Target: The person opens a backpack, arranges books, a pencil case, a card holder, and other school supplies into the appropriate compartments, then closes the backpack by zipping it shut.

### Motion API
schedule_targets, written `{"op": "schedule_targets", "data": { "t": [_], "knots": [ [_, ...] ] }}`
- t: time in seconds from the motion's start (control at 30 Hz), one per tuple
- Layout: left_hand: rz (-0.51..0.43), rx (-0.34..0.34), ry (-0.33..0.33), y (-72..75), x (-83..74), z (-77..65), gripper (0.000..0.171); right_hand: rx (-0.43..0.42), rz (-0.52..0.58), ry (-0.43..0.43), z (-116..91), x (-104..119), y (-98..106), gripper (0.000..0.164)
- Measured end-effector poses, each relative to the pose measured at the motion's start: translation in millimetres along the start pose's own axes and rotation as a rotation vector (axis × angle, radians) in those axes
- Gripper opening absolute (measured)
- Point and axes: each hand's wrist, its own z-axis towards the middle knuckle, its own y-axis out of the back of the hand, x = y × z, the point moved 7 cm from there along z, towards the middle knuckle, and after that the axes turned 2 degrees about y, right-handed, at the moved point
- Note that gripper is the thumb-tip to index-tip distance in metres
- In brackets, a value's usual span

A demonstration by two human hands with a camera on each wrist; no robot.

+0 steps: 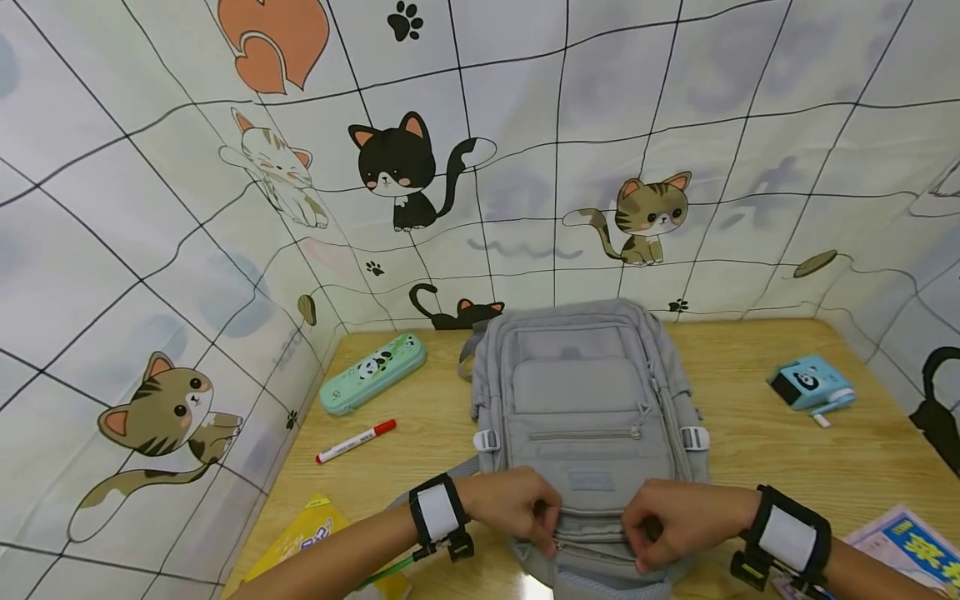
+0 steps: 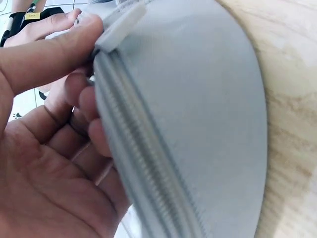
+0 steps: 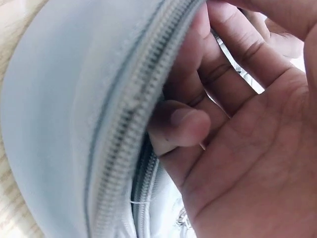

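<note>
Plainly, one of each loose item is laid out on the wood-grained bench (image 1: 750,408). At the far left, one yellow packet (image 1: 316,517) is partly covered by the left forearm (image 1: 360,542). Beyond it, one mint-green pencil case (image 1: 372,374), printed with a panda, and one red-and-white marker (image 1: 356,442) are placed apart from each other. Two hands are counted, each with one wrist strap. By the left hand (image 1: 517,507), the zipped edge of a lower pocket (image 2: 213,99) is held in a narrow grip, thumb and fingers closed on it beside a zip pull (image 2: 121,29).

One grey backpack (image 1: 581,387) is set in the middle of the bench, its front exposed. A rounded top, a rectangular upper panel, one horizontal zip and a small patch beneath it are shown, with two white buckles (image 1: 486,440), one at each side. In the right wrist view, two rows of zip teeth are seen apart; whether they belong to one zip cannot be told. The same pocket's edge is held in the curled grip of the right hand (image 1: 678,521). Farther right, one blue panda-marked gadget (image 1: 813,383) and one colourful booklet (image 1: 911,542) are seen.
</note>
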Motion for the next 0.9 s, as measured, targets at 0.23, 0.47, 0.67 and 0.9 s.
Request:
{"op": "schedule_targets", "data": {
  "t": [0.23,0.47,0.67,0.9],
  "knots": [
    [-0.008,0.027,-0.022,2.1,-1.3,-3.7,0.011,0.009,-0.057,-0.004,17.9,4.1,1.0,0.021],
    [-0.035,0.006,-0.013,2.3,1.3,-10.8,0.008,0.011,-0.223,-0.035,40.0,8.8,-9.1,0.013],
    [-0.057,-0.02,0.011,5.7,8.2,-19.3,0.01,0.009,-0.208,-0.027,39.8,10.8,-9.0,0.016],
    [-0.064,-0.024,0.043,15.1,20.2,-36.2,0.009,0.003,-0.179,0.001,38.4,9.3,-9.1,0.017]
  ]
}}
